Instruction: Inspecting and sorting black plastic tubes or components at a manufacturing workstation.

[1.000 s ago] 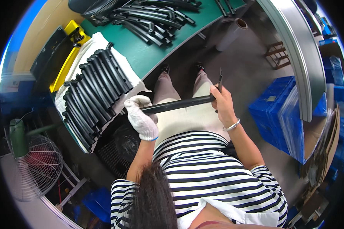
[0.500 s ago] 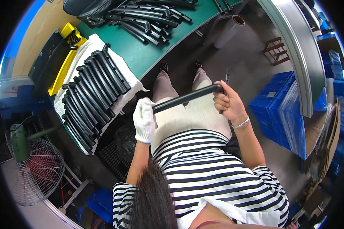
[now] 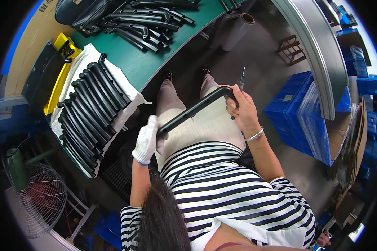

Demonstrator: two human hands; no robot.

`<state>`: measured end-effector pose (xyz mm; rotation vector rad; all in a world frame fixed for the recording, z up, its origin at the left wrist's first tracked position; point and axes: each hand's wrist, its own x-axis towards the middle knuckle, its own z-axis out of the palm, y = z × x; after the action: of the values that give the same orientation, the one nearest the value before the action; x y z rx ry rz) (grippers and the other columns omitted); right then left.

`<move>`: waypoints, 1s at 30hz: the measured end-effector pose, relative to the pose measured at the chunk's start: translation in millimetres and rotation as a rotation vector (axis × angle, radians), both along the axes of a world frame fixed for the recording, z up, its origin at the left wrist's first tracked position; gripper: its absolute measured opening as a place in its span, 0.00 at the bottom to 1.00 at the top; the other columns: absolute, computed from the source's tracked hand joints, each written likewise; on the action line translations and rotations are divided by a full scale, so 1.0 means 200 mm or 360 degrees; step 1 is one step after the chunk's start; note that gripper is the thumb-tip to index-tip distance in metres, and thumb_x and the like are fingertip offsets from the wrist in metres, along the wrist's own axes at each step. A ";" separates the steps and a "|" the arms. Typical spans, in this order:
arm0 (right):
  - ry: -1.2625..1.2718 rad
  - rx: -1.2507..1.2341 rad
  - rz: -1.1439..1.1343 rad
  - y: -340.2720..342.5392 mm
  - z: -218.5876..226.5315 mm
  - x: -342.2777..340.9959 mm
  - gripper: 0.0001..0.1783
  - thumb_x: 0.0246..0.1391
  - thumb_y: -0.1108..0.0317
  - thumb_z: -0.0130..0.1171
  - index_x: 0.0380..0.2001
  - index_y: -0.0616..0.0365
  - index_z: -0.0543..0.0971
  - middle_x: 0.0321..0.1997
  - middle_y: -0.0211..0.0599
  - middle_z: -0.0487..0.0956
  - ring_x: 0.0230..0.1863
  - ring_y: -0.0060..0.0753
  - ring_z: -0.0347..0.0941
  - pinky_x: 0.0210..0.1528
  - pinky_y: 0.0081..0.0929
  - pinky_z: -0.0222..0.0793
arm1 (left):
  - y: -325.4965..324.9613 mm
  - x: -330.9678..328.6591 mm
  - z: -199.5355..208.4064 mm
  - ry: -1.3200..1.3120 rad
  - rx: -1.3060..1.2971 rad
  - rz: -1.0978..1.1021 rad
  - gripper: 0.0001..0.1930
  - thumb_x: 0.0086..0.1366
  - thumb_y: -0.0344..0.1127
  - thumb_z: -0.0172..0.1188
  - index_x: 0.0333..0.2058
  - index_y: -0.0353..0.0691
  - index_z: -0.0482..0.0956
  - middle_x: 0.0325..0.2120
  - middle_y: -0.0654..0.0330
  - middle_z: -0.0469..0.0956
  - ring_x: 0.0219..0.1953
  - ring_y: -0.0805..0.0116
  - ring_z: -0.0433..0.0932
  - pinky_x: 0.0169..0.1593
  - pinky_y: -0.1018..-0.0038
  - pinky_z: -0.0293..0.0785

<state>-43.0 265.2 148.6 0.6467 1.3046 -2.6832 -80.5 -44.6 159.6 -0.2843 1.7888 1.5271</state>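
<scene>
A black bent tube [image 3: 191,111] with small holes slants across my lap, its curved end up to the right. My left hand [image 3: 147,141], in a white knit glove, is closed round its lower end. My bare right hand [image 3: 243,109] is closed on a slim knife [image 3: 243,77], whose blade points up past the fingers. The same hand's fingers also touch the tube's curved end. To the left, several similar black tubes [image 3: 94,98] lie in a row on a white cloth [image 3: 132,90].
More black tubes [image 3: 148,21] are piled on the green table [image 3: 134,69], beside a black bag [image 3: 81,16]. A yellow bin [image 3: 56,94] stands at the table's left. Blue crates [image 3: 291,113] stand on the right, a fan [image 3: 40,194] at lower left, and a wooden stool [image 3: 292,50] beyond.
The tube has turned to show its holes and curved end, and it tilts more steeply. The knife blade now stands clearly above my right hand. The view has shifted slightly.
</scene>
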 end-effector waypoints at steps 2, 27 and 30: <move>0.0017 0.0034 0.0030 -0.01 0.01 -0.01 0.24 0.74 0.55 0.44 0.51 0.65 0.79 0.17 0.18 0.65 0.15 0.10 0.51 0.18 0.13 0.48 | -0.02 -0.02 0.03 -0.0223 0.0101 -0.0323 0.33 0.77 0.57 0.40 0.30 0.32 0.80 0.11 0.63 0.71 0.09 0.72 0.69 0.17 0.77 0.68; 0.0033 0.0227 -0.0203 -0.29 -0.15 -0.30 0.19 0.73 0.58 0.48 0.28 0.56 0.75 0.14 0.17 0.60 0.12 0.09 0.49 0.15 0.16 0.42 | 0.13 0.01 0.11 0.0494 -0.0059 0.0097 0.18 0.71 0.51 0.55 0.44 0.41 0.75 0.25 0.59 0.75 0.25 0.66 0.79 0.33 0.65 0.77; -0.0006 0.0322 -0.0207 -0.20 -0.19 -0.24 0.19 0.73 0.60 0.47 0.27 0.57 0.74 0.13 0.16 0.58 0.11 0.09 0.47 0.14 0.17 0.41 | -0.08 -0.20 0.09 0.1432 -0.1453 0.0202 0.16 0.67 0.48 0.59 0.38 0.39 0.77 0.39 0.46 0.72 0.43 0.45 0.76 0.47 0.54 0.74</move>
<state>-90.2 225.9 110.5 0.7834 1.6012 -2.6681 -120.6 -59.6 177.3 -0.1326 3.1842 0.8208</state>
